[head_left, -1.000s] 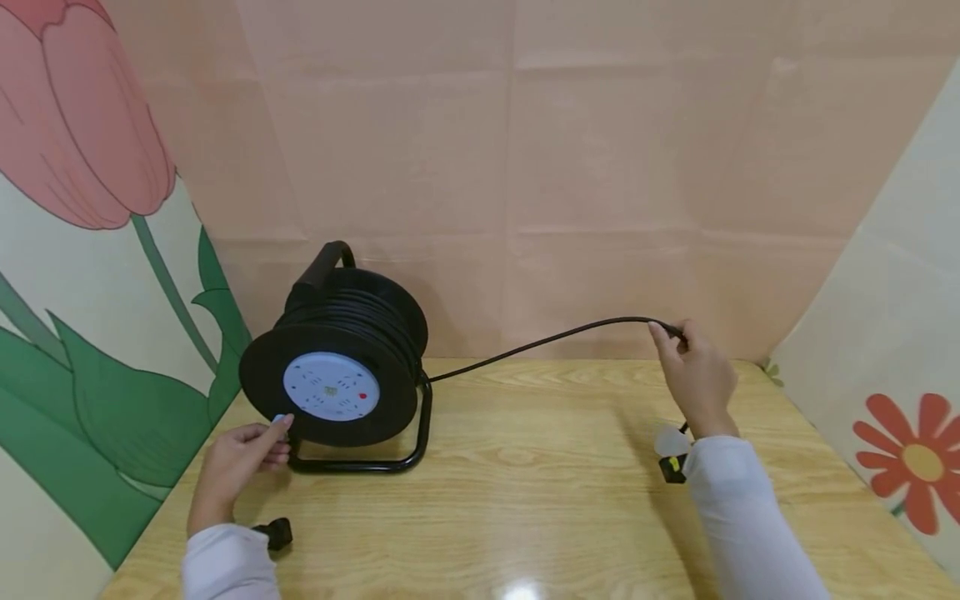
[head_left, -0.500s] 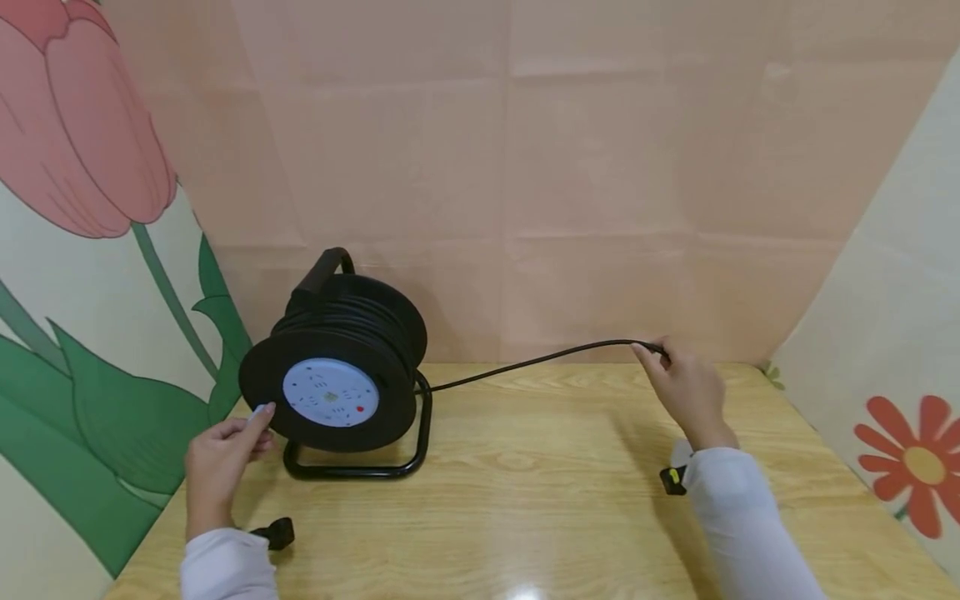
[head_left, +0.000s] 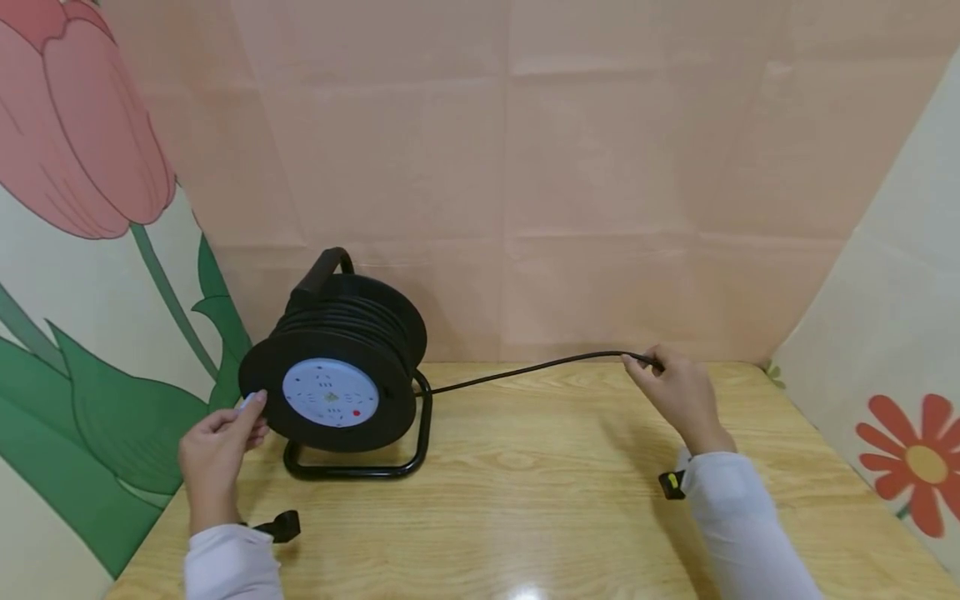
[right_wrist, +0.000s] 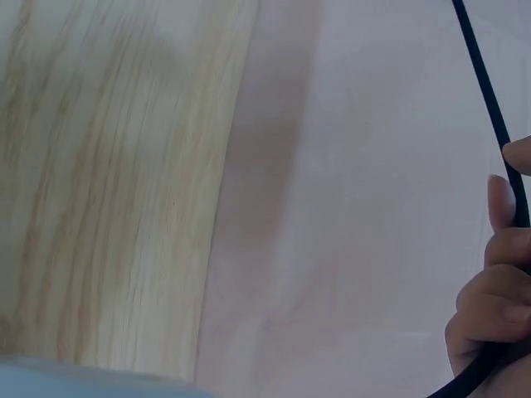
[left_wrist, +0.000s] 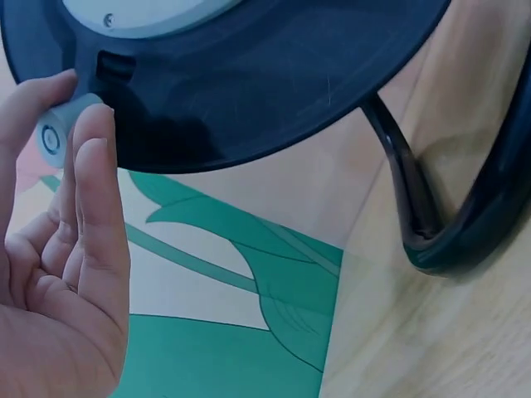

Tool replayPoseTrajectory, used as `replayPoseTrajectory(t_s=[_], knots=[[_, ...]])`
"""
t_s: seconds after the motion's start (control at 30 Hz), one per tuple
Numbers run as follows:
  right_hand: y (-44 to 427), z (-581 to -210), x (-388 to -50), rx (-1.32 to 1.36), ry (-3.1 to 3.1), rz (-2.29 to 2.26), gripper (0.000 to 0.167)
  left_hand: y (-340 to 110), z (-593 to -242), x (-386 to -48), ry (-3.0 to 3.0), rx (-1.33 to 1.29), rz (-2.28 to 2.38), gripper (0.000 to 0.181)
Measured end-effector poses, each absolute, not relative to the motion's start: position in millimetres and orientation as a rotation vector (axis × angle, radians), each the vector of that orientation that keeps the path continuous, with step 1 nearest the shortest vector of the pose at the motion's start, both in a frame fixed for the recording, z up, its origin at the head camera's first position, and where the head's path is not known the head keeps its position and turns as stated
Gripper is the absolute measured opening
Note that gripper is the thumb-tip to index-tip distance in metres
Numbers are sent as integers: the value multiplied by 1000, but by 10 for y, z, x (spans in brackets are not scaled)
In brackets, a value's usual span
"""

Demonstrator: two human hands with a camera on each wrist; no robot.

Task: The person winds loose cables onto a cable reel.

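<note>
A black cable reel (head_left: pixel 330 350) stands on its tubular frame at the left of the table, with black cable wound on its drum and a pale socket plate (head_left: pixel 330 392) on its front. My left hand (head_left: pixel 217 462) pinches a light grey crank knob (left_wrist: pixel 66 128) at the rim of the front disc, between thumb and forefinger. From the reel's right side, the black cable (head_left: pixel 525 368) runs out to my right hand (head_left: pixel 678 396), which holds it above the table. In the right wrist view the cable passes between thumb and curled fingers (right_wrist: pixel 489 311); part of that hand is cut off.
The wood-grain table (head_left: pixel 487 517) meets a pinkish backdrop (head_left: pixel 570 208) just behind the reel. Flower-printed panels flank both sides, the left panel (head_left: pixel 105 417) close to my left hand. Small black blocks appear beside the left wrist (head_left: pixel 281 527) and right wrist (head_left: pixel 672 485).
The reel has turned clockwise as seen from the front; its red dot moved downward. My left hand went left and slightly up with the knob. My right hand sank slightly leftward with the cable.
</note>
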State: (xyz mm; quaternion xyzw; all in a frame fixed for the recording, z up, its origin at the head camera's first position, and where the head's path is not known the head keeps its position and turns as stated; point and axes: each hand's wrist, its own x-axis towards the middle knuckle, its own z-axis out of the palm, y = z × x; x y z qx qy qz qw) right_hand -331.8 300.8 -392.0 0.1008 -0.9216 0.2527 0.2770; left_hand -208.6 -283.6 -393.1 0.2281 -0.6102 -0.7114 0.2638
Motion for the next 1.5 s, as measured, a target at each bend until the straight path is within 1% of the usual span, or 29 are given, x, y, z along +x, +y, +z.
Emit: replayPoseTrajectory(t_s=[0.2, 0.37, 0.43, 0.67, 0.77, 0.87, 1.07, 1.17, 1.23, 1.4, 1.5], knots=[[2984, -3893, -3318, 290, -2501, 692, 39, -2824, -3886, -2085, -1625, 607, -1889, 36], [2974, -3889, -3329, 282, -2517, 715, 57, -2793, -3867, -2108, -1595, 605, -1816, 38], [2970, -3902, -3326, 289, -2542, 745, 60, -2770, -3862, -2115, -1551, 588, -1808, 39], [2956, -3876, -3287, 386, -2661, 847, 43, -2652, -3823, -2140, -1435, 459, -1767, 37], [2931, -3837, -3282, 407, -2681, 846, 40, -2605, -3781, -2151, -1377, 388, -1784, 35], [2912, -3821, -3282, 374, -2675, 754, 41, -2568, -3730, -2155, -1346, 349, -1795, 32], [2909, -3833, -3276, 284, -2651, 666, 57, -2523, -3674, -2146, -1373, 357, -1783, 32], [2910, -3839, -3265, 304, -2640, 683, 57, -2507, -3664, -2137, -1394, 364, -1771, 33], [2913, -3844, -3260, 327, -2644, 706, 54, -2497, -3655, -2129, -1401, 366, -1767, 33], [2926, -3841, -3258, 411, -2663, 784, 39, -2465, -3615, -2116, -1425, 370, -1744, 32], [2929, -3833, -3267, 440, -2657, 764, 36, -2435, -3582, -2116, -1457, 382, -1702, 33]])
